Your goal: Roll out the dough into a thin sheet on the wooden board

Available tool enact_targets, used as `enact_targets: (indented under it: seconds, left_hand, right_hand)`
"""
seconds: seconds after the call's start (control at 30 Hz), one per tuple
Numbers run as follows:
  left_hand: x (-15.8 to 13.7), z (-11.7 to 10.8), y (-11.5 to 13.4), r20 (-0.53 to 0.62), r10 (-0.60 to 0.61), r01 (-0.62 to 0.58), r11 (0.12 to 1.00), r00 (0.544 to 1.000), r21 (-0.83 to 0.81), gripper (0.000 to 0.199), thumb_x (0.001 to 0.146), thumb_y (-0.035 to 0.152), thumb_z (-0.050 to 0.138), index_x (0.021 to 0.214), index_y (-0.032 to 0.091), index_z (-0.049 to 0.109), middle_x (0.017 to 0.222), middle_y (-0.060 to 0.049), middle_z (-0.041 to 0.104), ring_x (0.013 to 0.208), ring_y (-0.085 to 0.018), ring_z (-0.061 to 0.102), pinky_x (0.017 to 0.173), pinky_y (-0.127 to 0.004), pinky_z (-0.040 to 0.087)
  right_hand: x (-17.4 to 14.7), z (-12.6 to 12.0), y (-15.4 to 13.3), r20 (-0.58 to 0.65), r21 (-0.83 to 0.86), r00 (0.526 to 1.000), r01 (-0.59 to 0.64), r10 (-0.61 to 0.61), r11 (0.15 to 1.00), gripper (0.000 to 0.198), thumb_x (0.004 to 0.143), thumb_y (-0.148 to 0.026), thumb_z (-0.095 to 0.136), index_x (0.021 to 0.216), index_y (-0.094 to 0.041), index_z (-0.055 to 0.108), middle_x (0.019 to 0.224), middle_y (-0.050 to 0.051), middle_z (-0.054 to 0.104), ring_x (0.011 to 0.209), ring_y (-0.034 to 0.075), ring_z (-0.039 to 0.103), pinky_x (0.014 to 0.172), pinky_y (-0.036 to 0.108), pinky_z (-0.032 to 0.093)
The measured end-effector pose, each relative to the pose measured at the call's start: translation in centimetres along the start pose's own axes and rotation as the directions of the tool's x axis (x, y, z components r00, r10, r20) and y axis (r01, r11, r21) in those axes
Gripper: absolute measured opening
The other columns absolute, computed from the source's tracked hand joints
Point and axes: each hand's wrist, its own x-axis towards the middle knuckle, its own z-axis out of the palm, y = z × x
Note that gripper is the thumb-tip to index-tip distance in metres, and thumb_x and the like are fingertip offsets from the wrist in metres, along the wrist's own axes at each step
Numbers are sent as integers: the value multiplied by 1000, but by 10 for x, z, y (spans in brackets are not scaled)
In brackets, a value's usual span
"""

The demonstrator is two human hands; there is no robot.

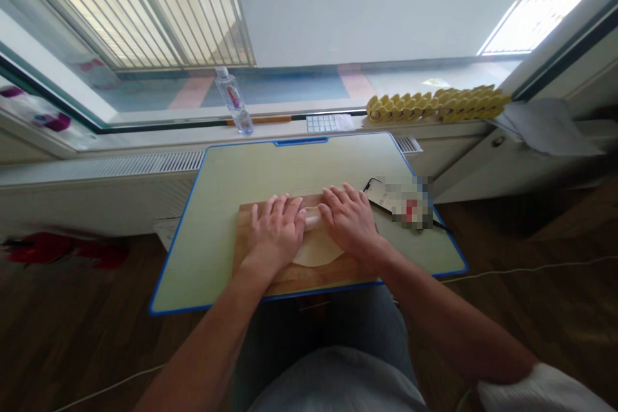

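Note:
A whitish rolling pin [313, 218] shows between my hands, lying crosswise; its ends are hidden under them. My left hand [277, 230] rests palm down over its left part, with fingers stretched forward and slightly apart. Over the right part lies my right hand [351, 220], also flat with its fingers extended. Both thumbs point inward along the pin. A thin, pale sheet of dough [318, 253] spreads beneath and in front of the pin. It lies on a wooden board [290, 281], partly covered by my hands and forearms.
The board sits on a small pale table [207, 257] with a blue rim. A phone [386, 199], partly pixelated, lies at the right. On the windowsill are a clear bottle [235, 106] and a yellow folded ornament [434, 105]. A white cable [526, 267] crosses the floor.

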Motion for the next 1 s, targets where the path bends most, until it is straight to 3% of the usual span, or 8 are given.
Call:
enact_targets:
  seconds: [0.13, 0.23, 0.33, 0.43, 0.63, 0.73, 0.83, 1.0]
  left_hand:
    - [32, 5, -12, 24, -34, 34, 999, 999, -8, 52, 107, 46, 30, 149, 31, 57, 160, -8, 54, 148, -30, 45, 124, -62, 28]
    - [65, 8, -24, 83, -58, 62, 997, 995, -46, 51, 105, 45, 34, 148, 33, 57, 160, -8, 54, 146, -29, 47, 122, -61, 32]
    - [80, 7, -29, 124, -73, 81, 995, 990, -64, 50, 105, 44, 35, 147, 32, 58, 160, -8, 53, 145, -30, 49, 121, -60, 35]
    - [65, 7, -25, 106, -50, 55, 997, 993, -53, 51, 106, 46, 34, 148, 31, 57, 160, -8, 53, 146, -30, 47, 122, -61, 33]
    - [1, 2, -2, -6, 7, -7, 1000, 1000, -6, 53, 108, 47, 29, 149, 30, 58, 159, -8, 55, 146, -31, 47, 123, -59, 32]
    - [-4, 0, 0, -8, 2, -2, 1000, 1000, -6, 53, 108, 47, 29, 149, 31, 58, 159, -7, 55, 148, -31, 46, 124, -59, 31]
    - [23, 4, -9, 9, -20, 20, 1000, 1000, -4, 53, 108, 47, 30, 149, 30, 58, 160, -8, 54, 149, -30, 44, 124, -61, 29]
    - [80, 9, -29, 139, -71, 80, 995, 988, -57, 52, 105, 45, 35, 151, 28, 55, 162, -8, 51, 147, -30, 47, 122, -58, 36]
  right_hand:
    - [33, 4, 1, 27, 17, 999, -41, 40, 999, 58, 106, -50, 33, 154, -24, 53, 157, 7, 56, 149, 33, 40, 122, 56, 29]
    - [66, 4, 3, 61, 40, 997, -54, 52, 998, 58, 105, -51, 35, 154, -25, 53, 157, 8, 57, 145, 33, 44, 119, 56, 34]
    - [79, 3, 3, 88, 55, 995, -60, 55, 997, 58, 105, -50, 34, 153, -24, 53, 156, 8, 57, 143, 32, 46, 116, 55, 37]
    - [64, 2, 2, 71, 38, 996, -48, 45, 998, 58, 105, -50, 36, 154, -24, 53, 156, 7, 57, 145, 33, 44, 118, 55, 35]
    - [-3, -3, -3, -10, 0, 1000, 8, -8, 1000, 55, 109, -47, 28, 149, -23, 58, 157, 6, 57, 150, 31, 38, 123, 51, 27]
    - [-8, -2, -3, -24, -4, 1000, 13, -13, 1000, 57, 110, -48, 27, 149, -23, 58, 158, 7, 55, 152, 31, 37, 124, 51, 26]
    - [18, 3, -1, -3, -2, 1000, -21, 21, 1000, 55, 108, -48, 32, 151, -24, 56, 158, 7, 55, 151, 32, 38, 123, 54, 27]
    - [77, 5, 2, 80, 37, 996, -44, 41, 998, 57, 104, -51, 37, 152, -25, 54, 156, 7, 58, 143, 32, 46, 118, 54, 35]
